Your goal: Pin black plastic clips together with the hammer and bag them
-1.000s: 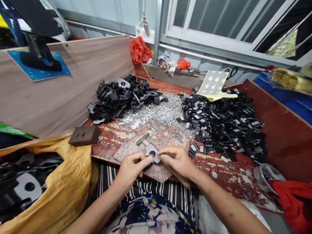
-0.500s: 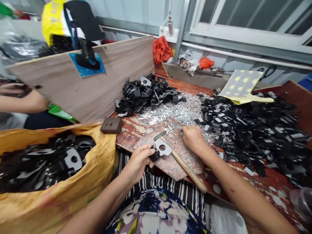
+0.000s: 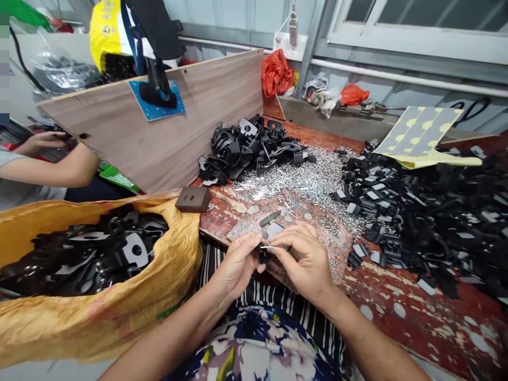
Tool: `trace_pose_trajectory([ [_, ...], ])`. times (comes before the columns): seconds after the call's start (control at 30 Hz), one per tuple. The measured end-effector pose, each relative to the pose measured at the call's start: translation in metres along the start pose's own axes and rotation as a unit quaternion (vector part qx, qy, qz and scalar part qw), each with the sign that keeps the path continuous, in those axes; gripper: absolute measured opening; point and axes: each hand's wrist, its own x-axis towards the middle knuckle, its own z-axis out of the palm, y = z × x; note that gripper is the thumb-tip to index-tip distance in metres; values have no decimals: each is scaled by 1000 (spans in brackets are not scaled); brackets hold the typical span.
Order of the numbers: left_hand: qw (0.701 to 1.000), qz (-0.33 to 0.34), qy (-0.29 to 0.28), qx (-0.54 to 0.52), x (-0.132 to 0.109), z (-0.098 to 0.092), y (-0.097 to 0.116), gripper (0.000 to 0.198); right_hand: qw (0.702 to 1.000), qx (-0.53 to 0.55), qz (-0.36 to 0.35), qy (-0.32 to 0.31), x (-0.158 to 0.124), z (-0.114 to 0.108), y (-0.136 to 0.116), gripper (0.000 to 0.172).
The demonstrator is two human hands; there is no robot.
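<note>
Pin [image 3: 266,246], a thin bright metal one, is the small thing between the two hands in the head view, just above the near edge of the speckled stone slab [image 3: 325,227]. Its long axis runs nearly level, left to right across the picture. The right hand [image 3: 307,262] pinches its right end between thumb and forefinger, the other fingers curled under. The free left end points at the bracket [image 3: 263,255], a black piece with a grey plate on its far side, and seems to touch it, though the contact is too small to tell for sure. The left hand [image 3: 238,264] grips that bracket from the left, thumb on top, fingers closed beneath. So the bracket lies directly left of the right fingertips, along the pin's own line, and both hands are almost touching.

Just beyond the hands a green hammer head [image 3: 269,218] rests on the slab. Farther back lies a heap of loose pins [image 3: 301,180], flanked by black parts on the left [image 3: 254,145] and right [image 3: 416,211]. A yellow sack [image 3: 99,317] of black parts sits at the left, and a co-worker's arm [image 3: 59,169] shows behind a wooden board [image 3: 190,132].
</note>
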Motion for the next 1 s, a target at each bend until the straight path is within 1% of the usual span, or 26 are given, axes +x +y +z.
trace_pose_trajectory([
  [0.07, 1000, -5, 1, -2, -2, -1, -2, 31, 998, -53, -25, -4, -3, 1, 2, 12],
  [0.13, 1000, -10, 4, -9, -4, -2, -4, 31, 989, -119, -87, -22, -8, 1, 1, 20],
  [0.2, 1000, -6, 8, -22, -4, -3, -7, 28, 973, -170, -153, -37, -12, 2, -1, 29],
  [0.27, 1000, 0, 12, -27, -5, -3, -10, 25, 964, -196, -174, -41, -17, 5, -5, 29],
  [0.37, 1000, 3, 23, -6, -7, -5, -12, 25, 963, -210, -160, -48, -21, 10, -10, 25],
  [0.47, 999, 13, 48, 17, -9, -4, -13, 28, 953, -229, -190, -57, -23, 14, -11, 22],
  [0.5, 998, 15, 53, 22, -9, -3, -13, 29, 953, -229, -189, -56, -22, 15, -10, 21],
  [0.6, 998, 21, 59, 24, -11, 2, -13, 32, 966, -213, -145, -32, -19, 18, -7, 19],
  [0.7, 997, 33, 69, 17, -12, 7, -13, 35, 968, -213, -132, -16, -17, 18, -5, 21],
  [0.77, 998, 21, 57, 27, -15, 7, -10, 36, 971, -199, -131, -17, -17, 14, -4, 19],
  [0.9, 1000, -10, -3, 18, -28, -1, -5, 32, 984, -142, -105, 7, -23, 3, -7, 15],
  [0.97, 999, 4, -14, 37, -38, -8, -5, 33, 988, -128, -88, 23, -30, 3, -10, 15],
  [1.0, 997, 24, -11, 74, -43, -13, -5, 36, 988, -125, -86, 21, -33, 5, -11, 15],
])
